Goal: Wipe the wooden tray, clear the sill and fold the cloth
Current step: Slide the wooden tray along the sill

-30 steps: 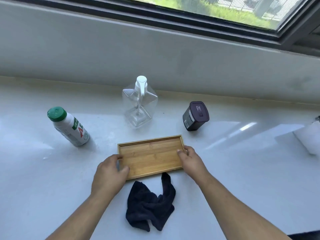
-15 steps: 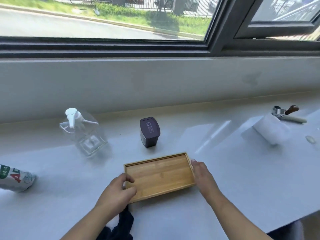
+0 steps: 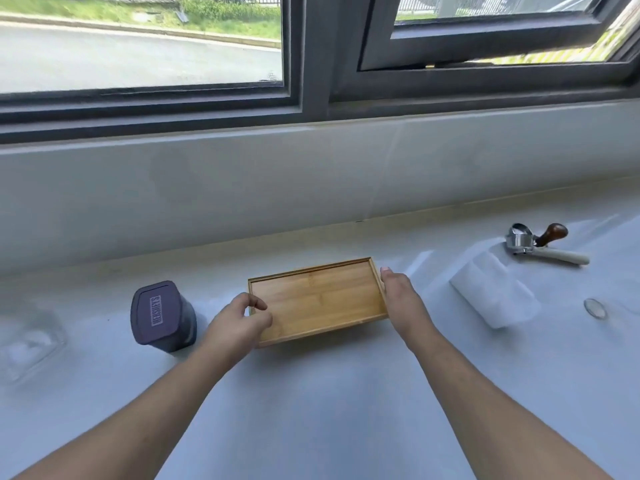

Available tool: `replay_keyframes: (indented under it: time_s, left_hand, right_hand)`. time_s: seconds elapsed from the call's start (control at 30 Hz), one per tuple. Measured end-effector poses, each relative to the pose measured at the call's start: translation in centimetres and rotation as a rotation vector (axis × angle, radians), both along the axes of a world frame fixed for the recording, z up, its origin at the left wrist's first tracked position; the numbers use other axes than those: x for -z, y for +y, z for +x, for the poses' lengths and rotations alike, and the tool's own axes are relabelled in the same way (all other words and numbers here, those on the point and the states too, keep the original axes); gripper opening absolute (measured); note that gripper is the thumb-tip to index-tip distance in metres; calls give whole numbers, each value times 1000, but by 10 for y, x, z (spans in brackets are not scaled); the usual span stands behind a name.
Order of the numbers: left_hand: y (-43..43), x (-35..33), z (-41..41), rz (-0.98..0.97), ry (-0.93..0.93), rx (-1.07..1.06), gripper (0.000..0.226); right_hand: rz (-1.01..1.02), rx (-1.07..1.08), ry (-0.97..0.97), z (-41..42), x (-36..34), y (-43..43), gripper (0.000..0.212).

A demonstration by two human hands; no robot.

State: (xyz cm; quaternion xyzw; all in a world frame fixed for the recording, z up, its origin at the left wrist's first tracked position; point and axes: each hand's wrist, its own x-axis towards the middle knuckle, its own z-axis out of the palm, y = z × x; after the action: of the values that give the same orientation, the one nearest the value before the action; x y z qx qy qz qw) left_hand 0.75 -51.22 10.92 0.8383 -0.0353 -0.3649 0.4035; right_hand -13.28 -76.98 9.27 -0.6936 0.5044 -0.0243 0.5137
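While both hands grip it by its short ends, the wooden tray point(image 3: 317, 299) sits near the middle of the white sill point(image 3: 346, 410), just right of a dark lidded container point(image 3: 162, 315); whether its base rests flat on the surface or is slightly raised cannot be determined from this view. The left hand point(image 3: 239, 323) is curled closed on the tray's left end, thumb over the rim and fingers bent around the near-left corner; the right hand point(image 3: 398, 299) holds the right end with fingers laid straight along the outer wall. The tray appears rigid, shallow and empty, so it is judged light and unlikely to flex; its smooth finished wood may slide on the glossy sill unless one hand steadies it during wiping. Recommended hold: the raised rim at either short end, as now, or one long edge pinned while the other hand wipes the floor of the tray. The cloth is not in view. Other items on the sill: a white paper roll point(image 3: 495, 292) lying on its side to the right of the tray; a metal tool with a brown knob point(image 3: 536, 240) beyond it; a clear container point(image 3: 27, 337), blurred, at far left.
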Motion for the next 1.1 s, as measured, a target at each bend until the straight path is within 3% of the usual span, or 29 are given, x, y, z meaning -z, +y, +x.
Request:
replay_keyframes:
  time_s: [0.37,0.53,0.63,0.83,1.1]
  left_hand:
    - [-114,56,90,68,-67,-33,18]
    - [-126,61,97,106,-87,2,51]
    - [-117,45,90,188,-299,130,68]
    - [-27,-30,85,208,-649,226,64]
    - [203,-100,55,228,-770,-72,58]
  right_hand:
    - [-51,-35,6,93,45,-112,55]
    - [-116,-66,-53,100,52,-109,66]
    - [-326,-115,-130,89,46,-75,72]
    - [-516,-496,-100,91,5,21,64]
    - [-633,-713,-287,121,-90,201,58]
